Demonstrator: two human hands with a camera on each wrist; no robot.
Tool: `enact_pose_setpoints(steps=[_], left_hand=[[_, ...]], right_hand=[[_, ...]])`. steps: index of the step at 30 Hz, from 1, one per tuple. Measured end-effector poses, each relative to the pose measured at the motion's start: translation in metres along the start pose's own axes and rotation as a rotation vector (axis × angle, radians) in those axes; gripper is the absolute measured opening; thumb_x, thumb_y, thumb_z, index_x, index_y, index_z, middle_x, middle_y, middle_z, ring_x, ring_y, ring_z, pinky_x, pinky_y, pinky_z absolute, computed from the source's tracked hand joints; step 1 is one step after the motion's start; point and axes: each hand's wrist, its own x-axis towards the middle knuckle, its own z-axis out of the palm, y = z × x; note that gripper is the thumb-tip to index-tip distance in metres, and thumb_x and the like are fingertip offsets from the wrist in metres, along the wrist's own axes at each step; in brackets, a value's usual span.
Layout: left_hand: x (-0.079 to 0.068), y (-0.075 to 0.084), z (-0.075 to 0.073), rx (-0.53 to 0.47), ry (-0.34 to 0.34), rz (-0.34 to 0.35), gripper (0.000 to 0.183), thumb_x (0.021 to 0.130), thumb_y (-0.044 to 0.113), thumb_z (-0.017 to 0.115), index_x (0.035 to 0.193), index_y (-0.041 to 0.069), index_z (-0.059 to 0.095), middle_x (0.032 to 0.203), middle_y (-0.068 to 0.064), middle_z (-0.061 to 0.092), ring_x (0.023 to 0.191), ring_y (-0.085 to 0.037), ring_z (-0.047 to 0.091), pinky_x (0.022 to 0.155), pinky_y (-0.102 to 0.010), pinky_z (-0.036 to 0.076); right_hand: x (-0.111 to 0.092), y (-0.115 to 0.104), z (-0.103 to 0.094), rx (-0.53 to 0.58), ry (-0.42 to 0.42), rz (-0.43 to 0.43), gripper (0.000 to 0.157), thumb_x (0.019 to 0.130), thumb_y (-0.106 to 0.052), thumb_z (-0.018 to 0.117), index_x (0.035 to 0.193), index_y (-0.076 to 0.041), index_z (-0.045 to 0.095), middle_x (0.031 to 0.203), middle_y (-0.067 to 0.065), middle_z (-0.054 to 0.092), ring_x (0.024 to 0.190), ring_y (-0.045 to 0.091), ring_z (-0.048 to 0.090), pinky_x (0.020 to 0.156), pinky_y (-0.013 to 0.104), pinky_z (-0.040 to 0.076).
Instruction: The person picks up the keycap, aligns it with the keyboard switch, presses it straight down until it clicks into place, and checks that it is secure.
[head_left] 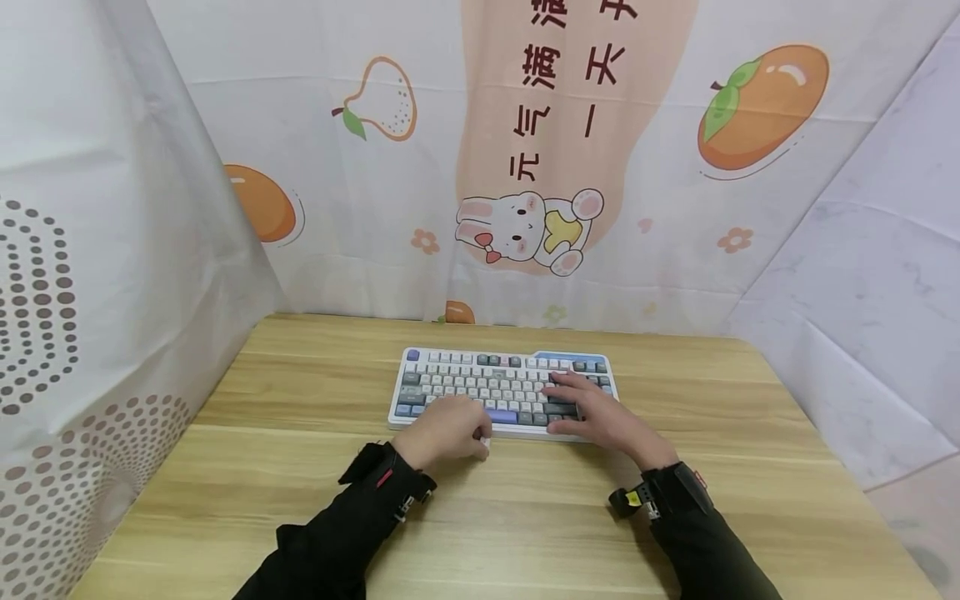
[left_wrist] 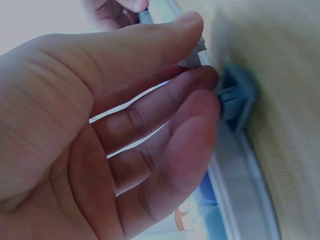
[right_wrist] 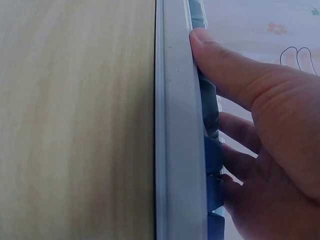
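Observation:
A white keyboard (head_left: pixel 517 433) with white, grey and blue keys lies on the table. My left hand (head_left: pixel 450 425) is over its front edge, left of the purple space bar (head_left: pixel 501 415). Between the thumb and fingertips it pinches a small pale grey piece (left_wrist: pixel 191 60), mostly hidden. Right at those fingertips shows a blue-grey hollow piece (left_wrist: pixel 235 97) with a stem inside, like an upturned keycap. My right hand (head_left: pixel 600 417) rests on the right-side keys with fingers spread, the thumb (right_wrist: pixel 210 47) at the front row.
The wooden table (head_left: pixel 525 517) extends in front of the keyboard and to both sides. Behind it hangs a printed cloth (head_left: pixel 390 183) with fruit and a rabbit. More white cloth (head_left: pixel 97 250) hangs along the left edge. Dark sleeves with wrist straps cover both forearms.

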Motion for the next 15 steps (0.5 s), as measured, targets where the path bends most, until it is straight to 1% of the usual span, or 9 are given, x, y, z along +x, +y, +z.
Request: enact_pose_setpoints(steps=[4,6,10,12,15], left_hand=[[0.010,0.000,-0.002,-0.047,-0.008,-0.004,0.003,0.077,0.022,0.074,0.077,0.019,0.073,0.064,0.014,0.058,0.058,-0.003,0.049,0.055,-0.022,0.041],[0.015,0.000,-0.002,-0.060,0.003,-0.002,0.006,0.080,0.024,0.073,0.081,0.019,0.074,0.067,0.013,0.059,0.059,-0.002,0.050,0.058,-0.022,0.043],[0.023,0.000,-0.007,-0.052,0.052,-0.001,0.009,0.083,0.027,0.071,0.086,0.019,0.073,0.073,0.012,0.061,0.064,-0.002,0.053,0.063,-0.023,0.045],[0.027,-0.001,-0.010,-0.044,0.077,-0.011,0.010,0.084,0.028,0.069,0.088,0.020,0.073,0.076,0.012,0.062,0.067,-0.003,0.054,0.064,-0.024,0.045],[0.031,-0.002,-0.014,-0.046,0.108,-0.040,0.014,0.086,0.027,0.068,0.094,0.017,0.072,0.084,0.008,0.065,0.074,-0.006,0.057,0.068,-0.026,0.046]], right_hand=[[-0.001,0.001,0.000,0.003,-0.005,-0.003,0.063,0.083,-0.044,0.067,0.135,-0.010,0.053,0.147,0.020,0.036,0.135,0.043,0.025,0.104,0.058,0.027],[-0.002,0.002,0.001,0.007,-0.008,-0.003,0.063,0.083,-0.044,0.066,0.135,-0.010,0.053,0.147,0.020,0.036,0.135,0.043,0.025,0.104,0.058,0.027],[-0.002,0.003,0.001,0.000,0.000,-0.005,0.063,0.083,-0.044,0.067,0.135,-0.010,0.054,0.147,0.020,0.036,0.135,0.042,0.026,0.104,0.057,0.028],[-0.001,0.003,0.001,-0.001,0.008,-0.008,0.063,0.083,-0.044,0.067,0.135,-0.010,0.054,0.147,0.020,0.037,0.135,0.042,0.027,0.103,0.057,0.029],[-0.001,0.002,0.001,0.000,0.010,-0.010,0.063,0.083,-0.044,0.066,0.135,-0.011,0.054,0.147,0.019,0.037,0.134,0.041,0.028,0.103,0.057,0.030]])
